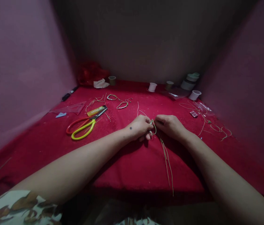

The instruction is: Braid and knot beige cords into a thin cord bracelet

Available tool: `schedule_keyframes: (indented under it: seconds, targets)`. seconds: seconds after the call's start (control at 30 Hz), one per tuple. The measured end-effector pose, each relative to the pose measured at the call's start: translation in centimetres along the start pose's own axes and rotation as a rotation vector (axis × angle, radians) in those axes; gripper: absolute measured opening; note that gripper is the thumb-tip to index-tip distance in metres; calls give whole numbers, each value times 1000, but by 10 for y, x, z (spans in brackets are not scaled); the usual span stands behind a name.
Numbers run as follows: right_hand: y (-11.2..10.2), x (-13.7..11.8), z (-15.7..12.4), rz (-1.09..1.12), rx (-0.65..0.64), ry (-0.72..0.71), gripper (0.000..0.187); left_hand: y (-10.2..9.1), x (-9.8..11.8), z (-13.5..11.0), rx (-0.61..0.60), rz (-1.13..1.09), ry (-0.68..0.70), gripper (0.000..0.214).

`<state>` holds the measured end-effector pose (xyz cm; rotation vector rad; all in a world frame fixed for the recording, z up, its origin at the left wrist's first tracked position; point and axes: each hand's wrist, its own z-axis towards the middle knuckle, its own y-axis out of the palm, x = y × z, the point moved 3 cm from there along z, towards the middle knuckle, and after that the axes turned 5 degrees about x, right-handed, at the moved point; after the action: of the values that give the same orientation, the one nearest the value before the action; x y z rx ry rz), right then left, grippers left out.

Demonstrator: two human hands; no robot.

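While two bracelets (122, 107) lie aside, a corded piece (151, 123) is in hand

As the head view shows, that piece sits over the middle of the counter (127, 168), pinched in the fingers of the left hand (142, 127); those of the right hand (170, 125) bunch narrowly beside it, gripping cord or not, I cannot tell. Long cord tails (167, 159) trail uncut toward five o'clock. The bracelets, at ten, look done; this one seems partly made, knotting and trimming probably left, scissors (94, 118) at nine.
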<state>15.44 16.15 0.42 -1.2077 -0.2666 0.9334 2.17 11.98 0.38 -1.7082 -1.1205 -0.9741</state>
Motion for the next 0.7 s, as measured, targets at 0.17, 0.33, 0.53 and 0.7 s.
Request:
schedule_keyframes:
  seconds: [0.17,0.33,0.53,0.7]
  targets:
    - [1,4,1,104,-4,61,15,1,0,0,-7,-9,-12,17]
    - [-12,4,1,201,-34,152,12,-1,-1,1,-13,-28,-9,18]
    - [-32,-28,-37,1050,-362,659,19,-3,-4,1,-7,-40,8,21]
    - [-25,-69,-80,1484,-331,823,19,-12,-1,-1,50,-24,37,25]
